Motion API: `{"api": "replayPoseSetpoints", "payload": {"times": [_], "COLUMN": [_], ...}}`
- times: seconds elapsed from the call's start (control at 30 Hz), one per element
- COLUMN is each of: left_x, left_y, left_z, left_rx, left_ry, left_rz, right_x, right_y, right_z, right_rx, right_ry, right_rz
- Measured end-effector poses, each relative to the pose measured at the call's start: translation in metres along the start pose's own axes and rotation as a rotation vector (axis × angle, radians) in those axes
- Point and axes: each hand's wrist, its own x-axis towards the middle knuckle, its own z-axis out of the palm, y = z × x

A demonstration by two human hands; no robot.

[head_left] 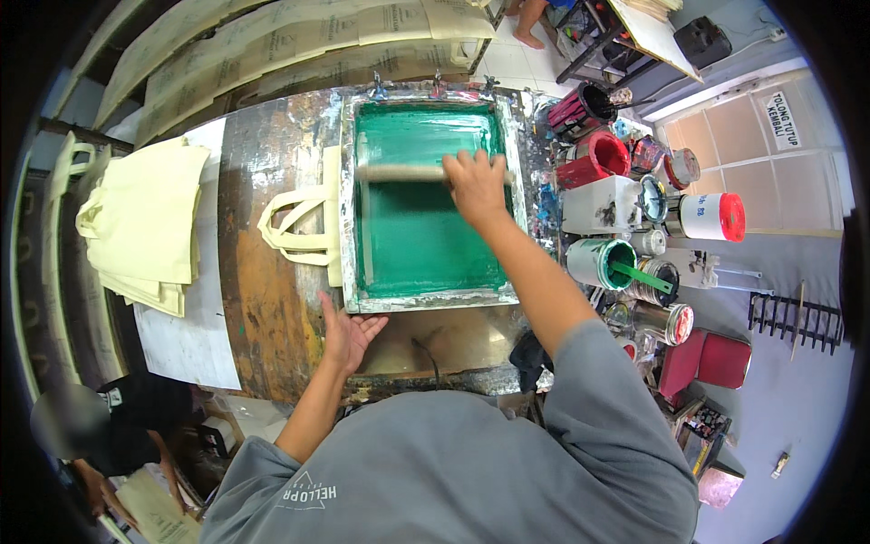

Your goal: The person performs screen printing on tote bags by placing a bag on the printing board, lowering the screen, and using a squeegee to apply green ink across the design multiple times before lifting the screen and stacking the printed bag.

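A screen-printing frame (439, 301) with pale, ink-stained edges lies on the worktable, its mesh (426, 245) coated in green ink. My right hand (476, 186) is closed round the right end of a long squeegee (399, 173), which lies across the upper part of the mesh. My left hand (348, 334) is open, fingers spread, close by the frame's near left corner; whether it touches the frame I cannot tell. Under the frame, a cream tote bag (333, 172) shows only its left edge and its looped handles (294, 218). The rest of it is hidden.
A stack of cream tote bags (149, 218) sits on the table's left. Clamps (438, 83) line the frame's far side. Ink cans crowd the right, including a green-filled tub (598, 263). Racks (299, 45) of printed bags stand behind; another person (127, 435) is at lower left.
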Motion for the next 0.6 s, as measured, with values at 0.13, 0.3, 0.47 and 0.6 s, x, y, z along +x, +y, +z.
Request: {"api": "replayPoseSetpoints", "payload": {"times": [0.13, 0.3, 0.47, 0.6], "left_x": [0.006, 0.003, 0.022, 0.098], "left_y": [0.009, 0.059, 0.131, 0.179], "left_z": [-0.002, 0.001, 0.047, 0.117], "left_rx": [0.089, 0.729, 1.28, 1.368], "left_ry": [0.017, 0.068, 0.122, 0.014], "left_rz": [-0.082, -0.568, 0.51, 1.175], "right_x": [0.072, 0.135, 0.146, 0.138], "right_y": [0.024, 0.056, 0.07, 0.067], "right_z": [0.012, -0.007, -0.009, 0.01], "right_rx": [-0.018, 0.09, 0.004, -0.039], "right_ry": [-0.049, -0.319, -0.245, -0.141], "right_rz": [0.001, -0.056, -0.117, -0.114]}}
